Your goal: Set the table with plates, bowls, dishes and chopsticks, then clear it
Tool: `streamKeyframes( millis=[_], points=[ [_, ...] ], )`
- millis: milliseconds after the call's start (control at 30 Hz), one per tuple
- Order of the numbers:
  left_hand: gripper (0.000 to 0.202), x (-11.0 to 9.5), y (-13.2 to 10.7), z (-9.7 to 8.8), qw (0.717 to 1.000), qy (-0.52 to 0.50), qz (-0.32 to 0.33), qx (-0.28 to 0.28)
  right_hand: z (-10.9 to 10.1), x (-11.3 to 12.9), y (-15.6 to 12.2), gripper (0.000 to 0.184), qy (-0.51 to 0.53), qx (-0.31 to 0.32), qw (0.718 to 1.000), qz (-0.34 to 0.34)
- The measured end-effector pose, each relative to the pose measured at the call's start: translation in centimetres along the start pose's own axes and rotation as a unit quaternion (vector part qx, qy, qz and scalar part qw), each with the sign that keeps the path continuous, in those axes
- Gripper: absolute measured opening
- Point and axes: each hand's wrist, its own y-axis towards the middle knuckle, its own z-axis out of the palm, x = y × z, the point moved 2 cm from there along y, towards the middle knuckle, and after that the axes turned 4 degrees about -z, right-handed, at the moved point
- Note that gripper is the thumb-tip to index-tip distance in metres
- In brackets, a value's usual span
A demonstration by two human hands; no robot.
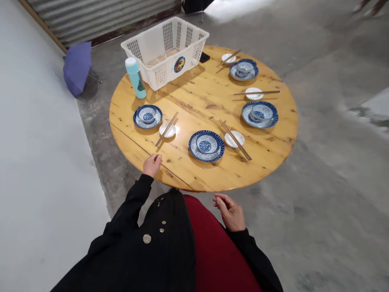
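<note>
My left hand [152,165] is over the near left rim of the round wooden table [194,91], fingers curled in, nothing visible in them. Just beyond it, a pair of chopsticks [167,129] rests across a small white dish [170,130]. My right hand [230,211] hangs in front of the near edge, fingers loosely bent, the thumb apart, holding nothing. Nearest to it on the table is a blue-and-white plate [206,158] with a bowl [208,144] on it. To that plate's right, chopsticks [235,140] lie over another white dish [240,137].
More plates [275,121] with bowls, dishes and chopsticks are at the left and right. A white plastic basket [164,71], a turquoise bottle [136,79] and a dark phone-like object [204,57] stand or lie farther back. A purple umbrella [77,67] is on the floor by the wall.
</note>
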Motion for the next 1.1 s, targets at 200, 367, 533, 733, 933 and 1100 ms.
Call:
streamKeyframes(
  millis=[200,367,533,733,933,1100],
  points=[
    [0.039,-2.8,6.6,-2.4,0.978,0.18,0.047,-0.093,0.1,0.3,0.0,0.044,-0.014,-0.006,1.0,0.007],
    [0.061,-4.7,10.0,-0.5,0.97,0.227,0.043,-0.071,-0.1,0.1,-0.5,0.045,-0.016,-0.042,0.999,0.024],
    [0.056,-5.4,11.7,1.2,0.968,0.243,0.0,-0.062,-0.1,0.1,-0.8,0.046,-0.007,-0.064,0.997,0.029],
    [0.059,-6.1,13.4,2.3,0.967,0.249,-0.008,-0.053,-0.3,0.1,-1.1,0.045,0.003,-0.101,0.994,0.041],
    [0.075,-6.7,14.2,2.6,0.968,0.247,-0.046,0.0,-0.1,-0.3,-1.0,0.049,0.011,-0.101,0.994,0.048],
    [0.076,-6.7,13.9,2.2,0.972,0.231,-0.052,0.004,0.3,-0.2,-0.7,0.049,0.005,-0.097,0.994,0.05]
  ],
)
